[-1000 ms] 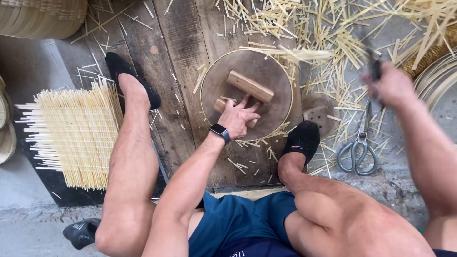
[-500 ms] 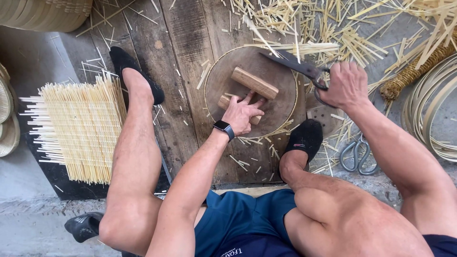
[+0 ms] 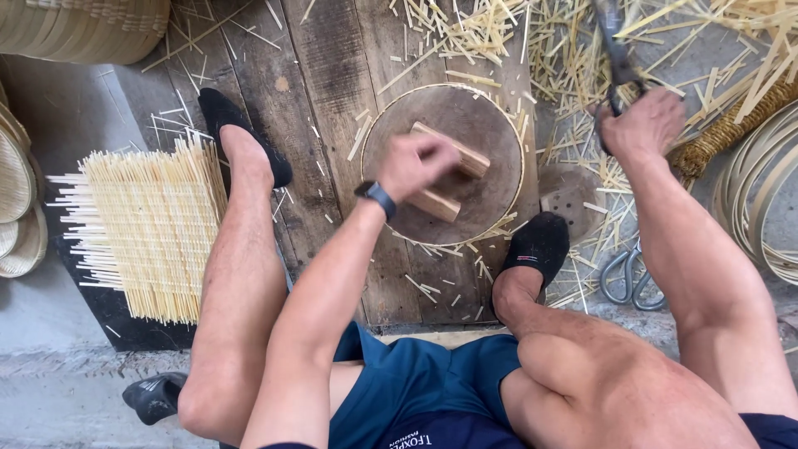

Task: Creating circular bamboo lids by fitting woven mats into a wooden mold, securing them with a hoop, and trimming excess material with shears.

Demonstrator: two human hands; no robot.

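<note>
The left hand (image 3: pixel 420 166) reaches far forward, arm nearly straight, fingers curled down and blurred, a watch on its wrist. The right hand (image 3: pixel 640 125) stretches to the far right, fist clenched.

- Work surface: dark, weathered wooden planks (image 3: pixel 332 75), grain running away from the camera, with knots and worn patches.
- Surrounding floor: grey concrete (image 3: pixel 50 366), rough at the lower left edge.
- Debris: pale straw offcuts (image 3: pixel 532 50) scattered thickly across the upper right and thinly over the planks.
- Left side: a woven mat of pale splints (image 3: pixel 141 233) lies flat; stacked woven baskets (image 3: pixel 91 29) sit at the upper left.
- Right edge: coiled cane hoops (image 3: pixel 761 199).
- Lighting: even, diffuse daylight; soft shadows.
</note>
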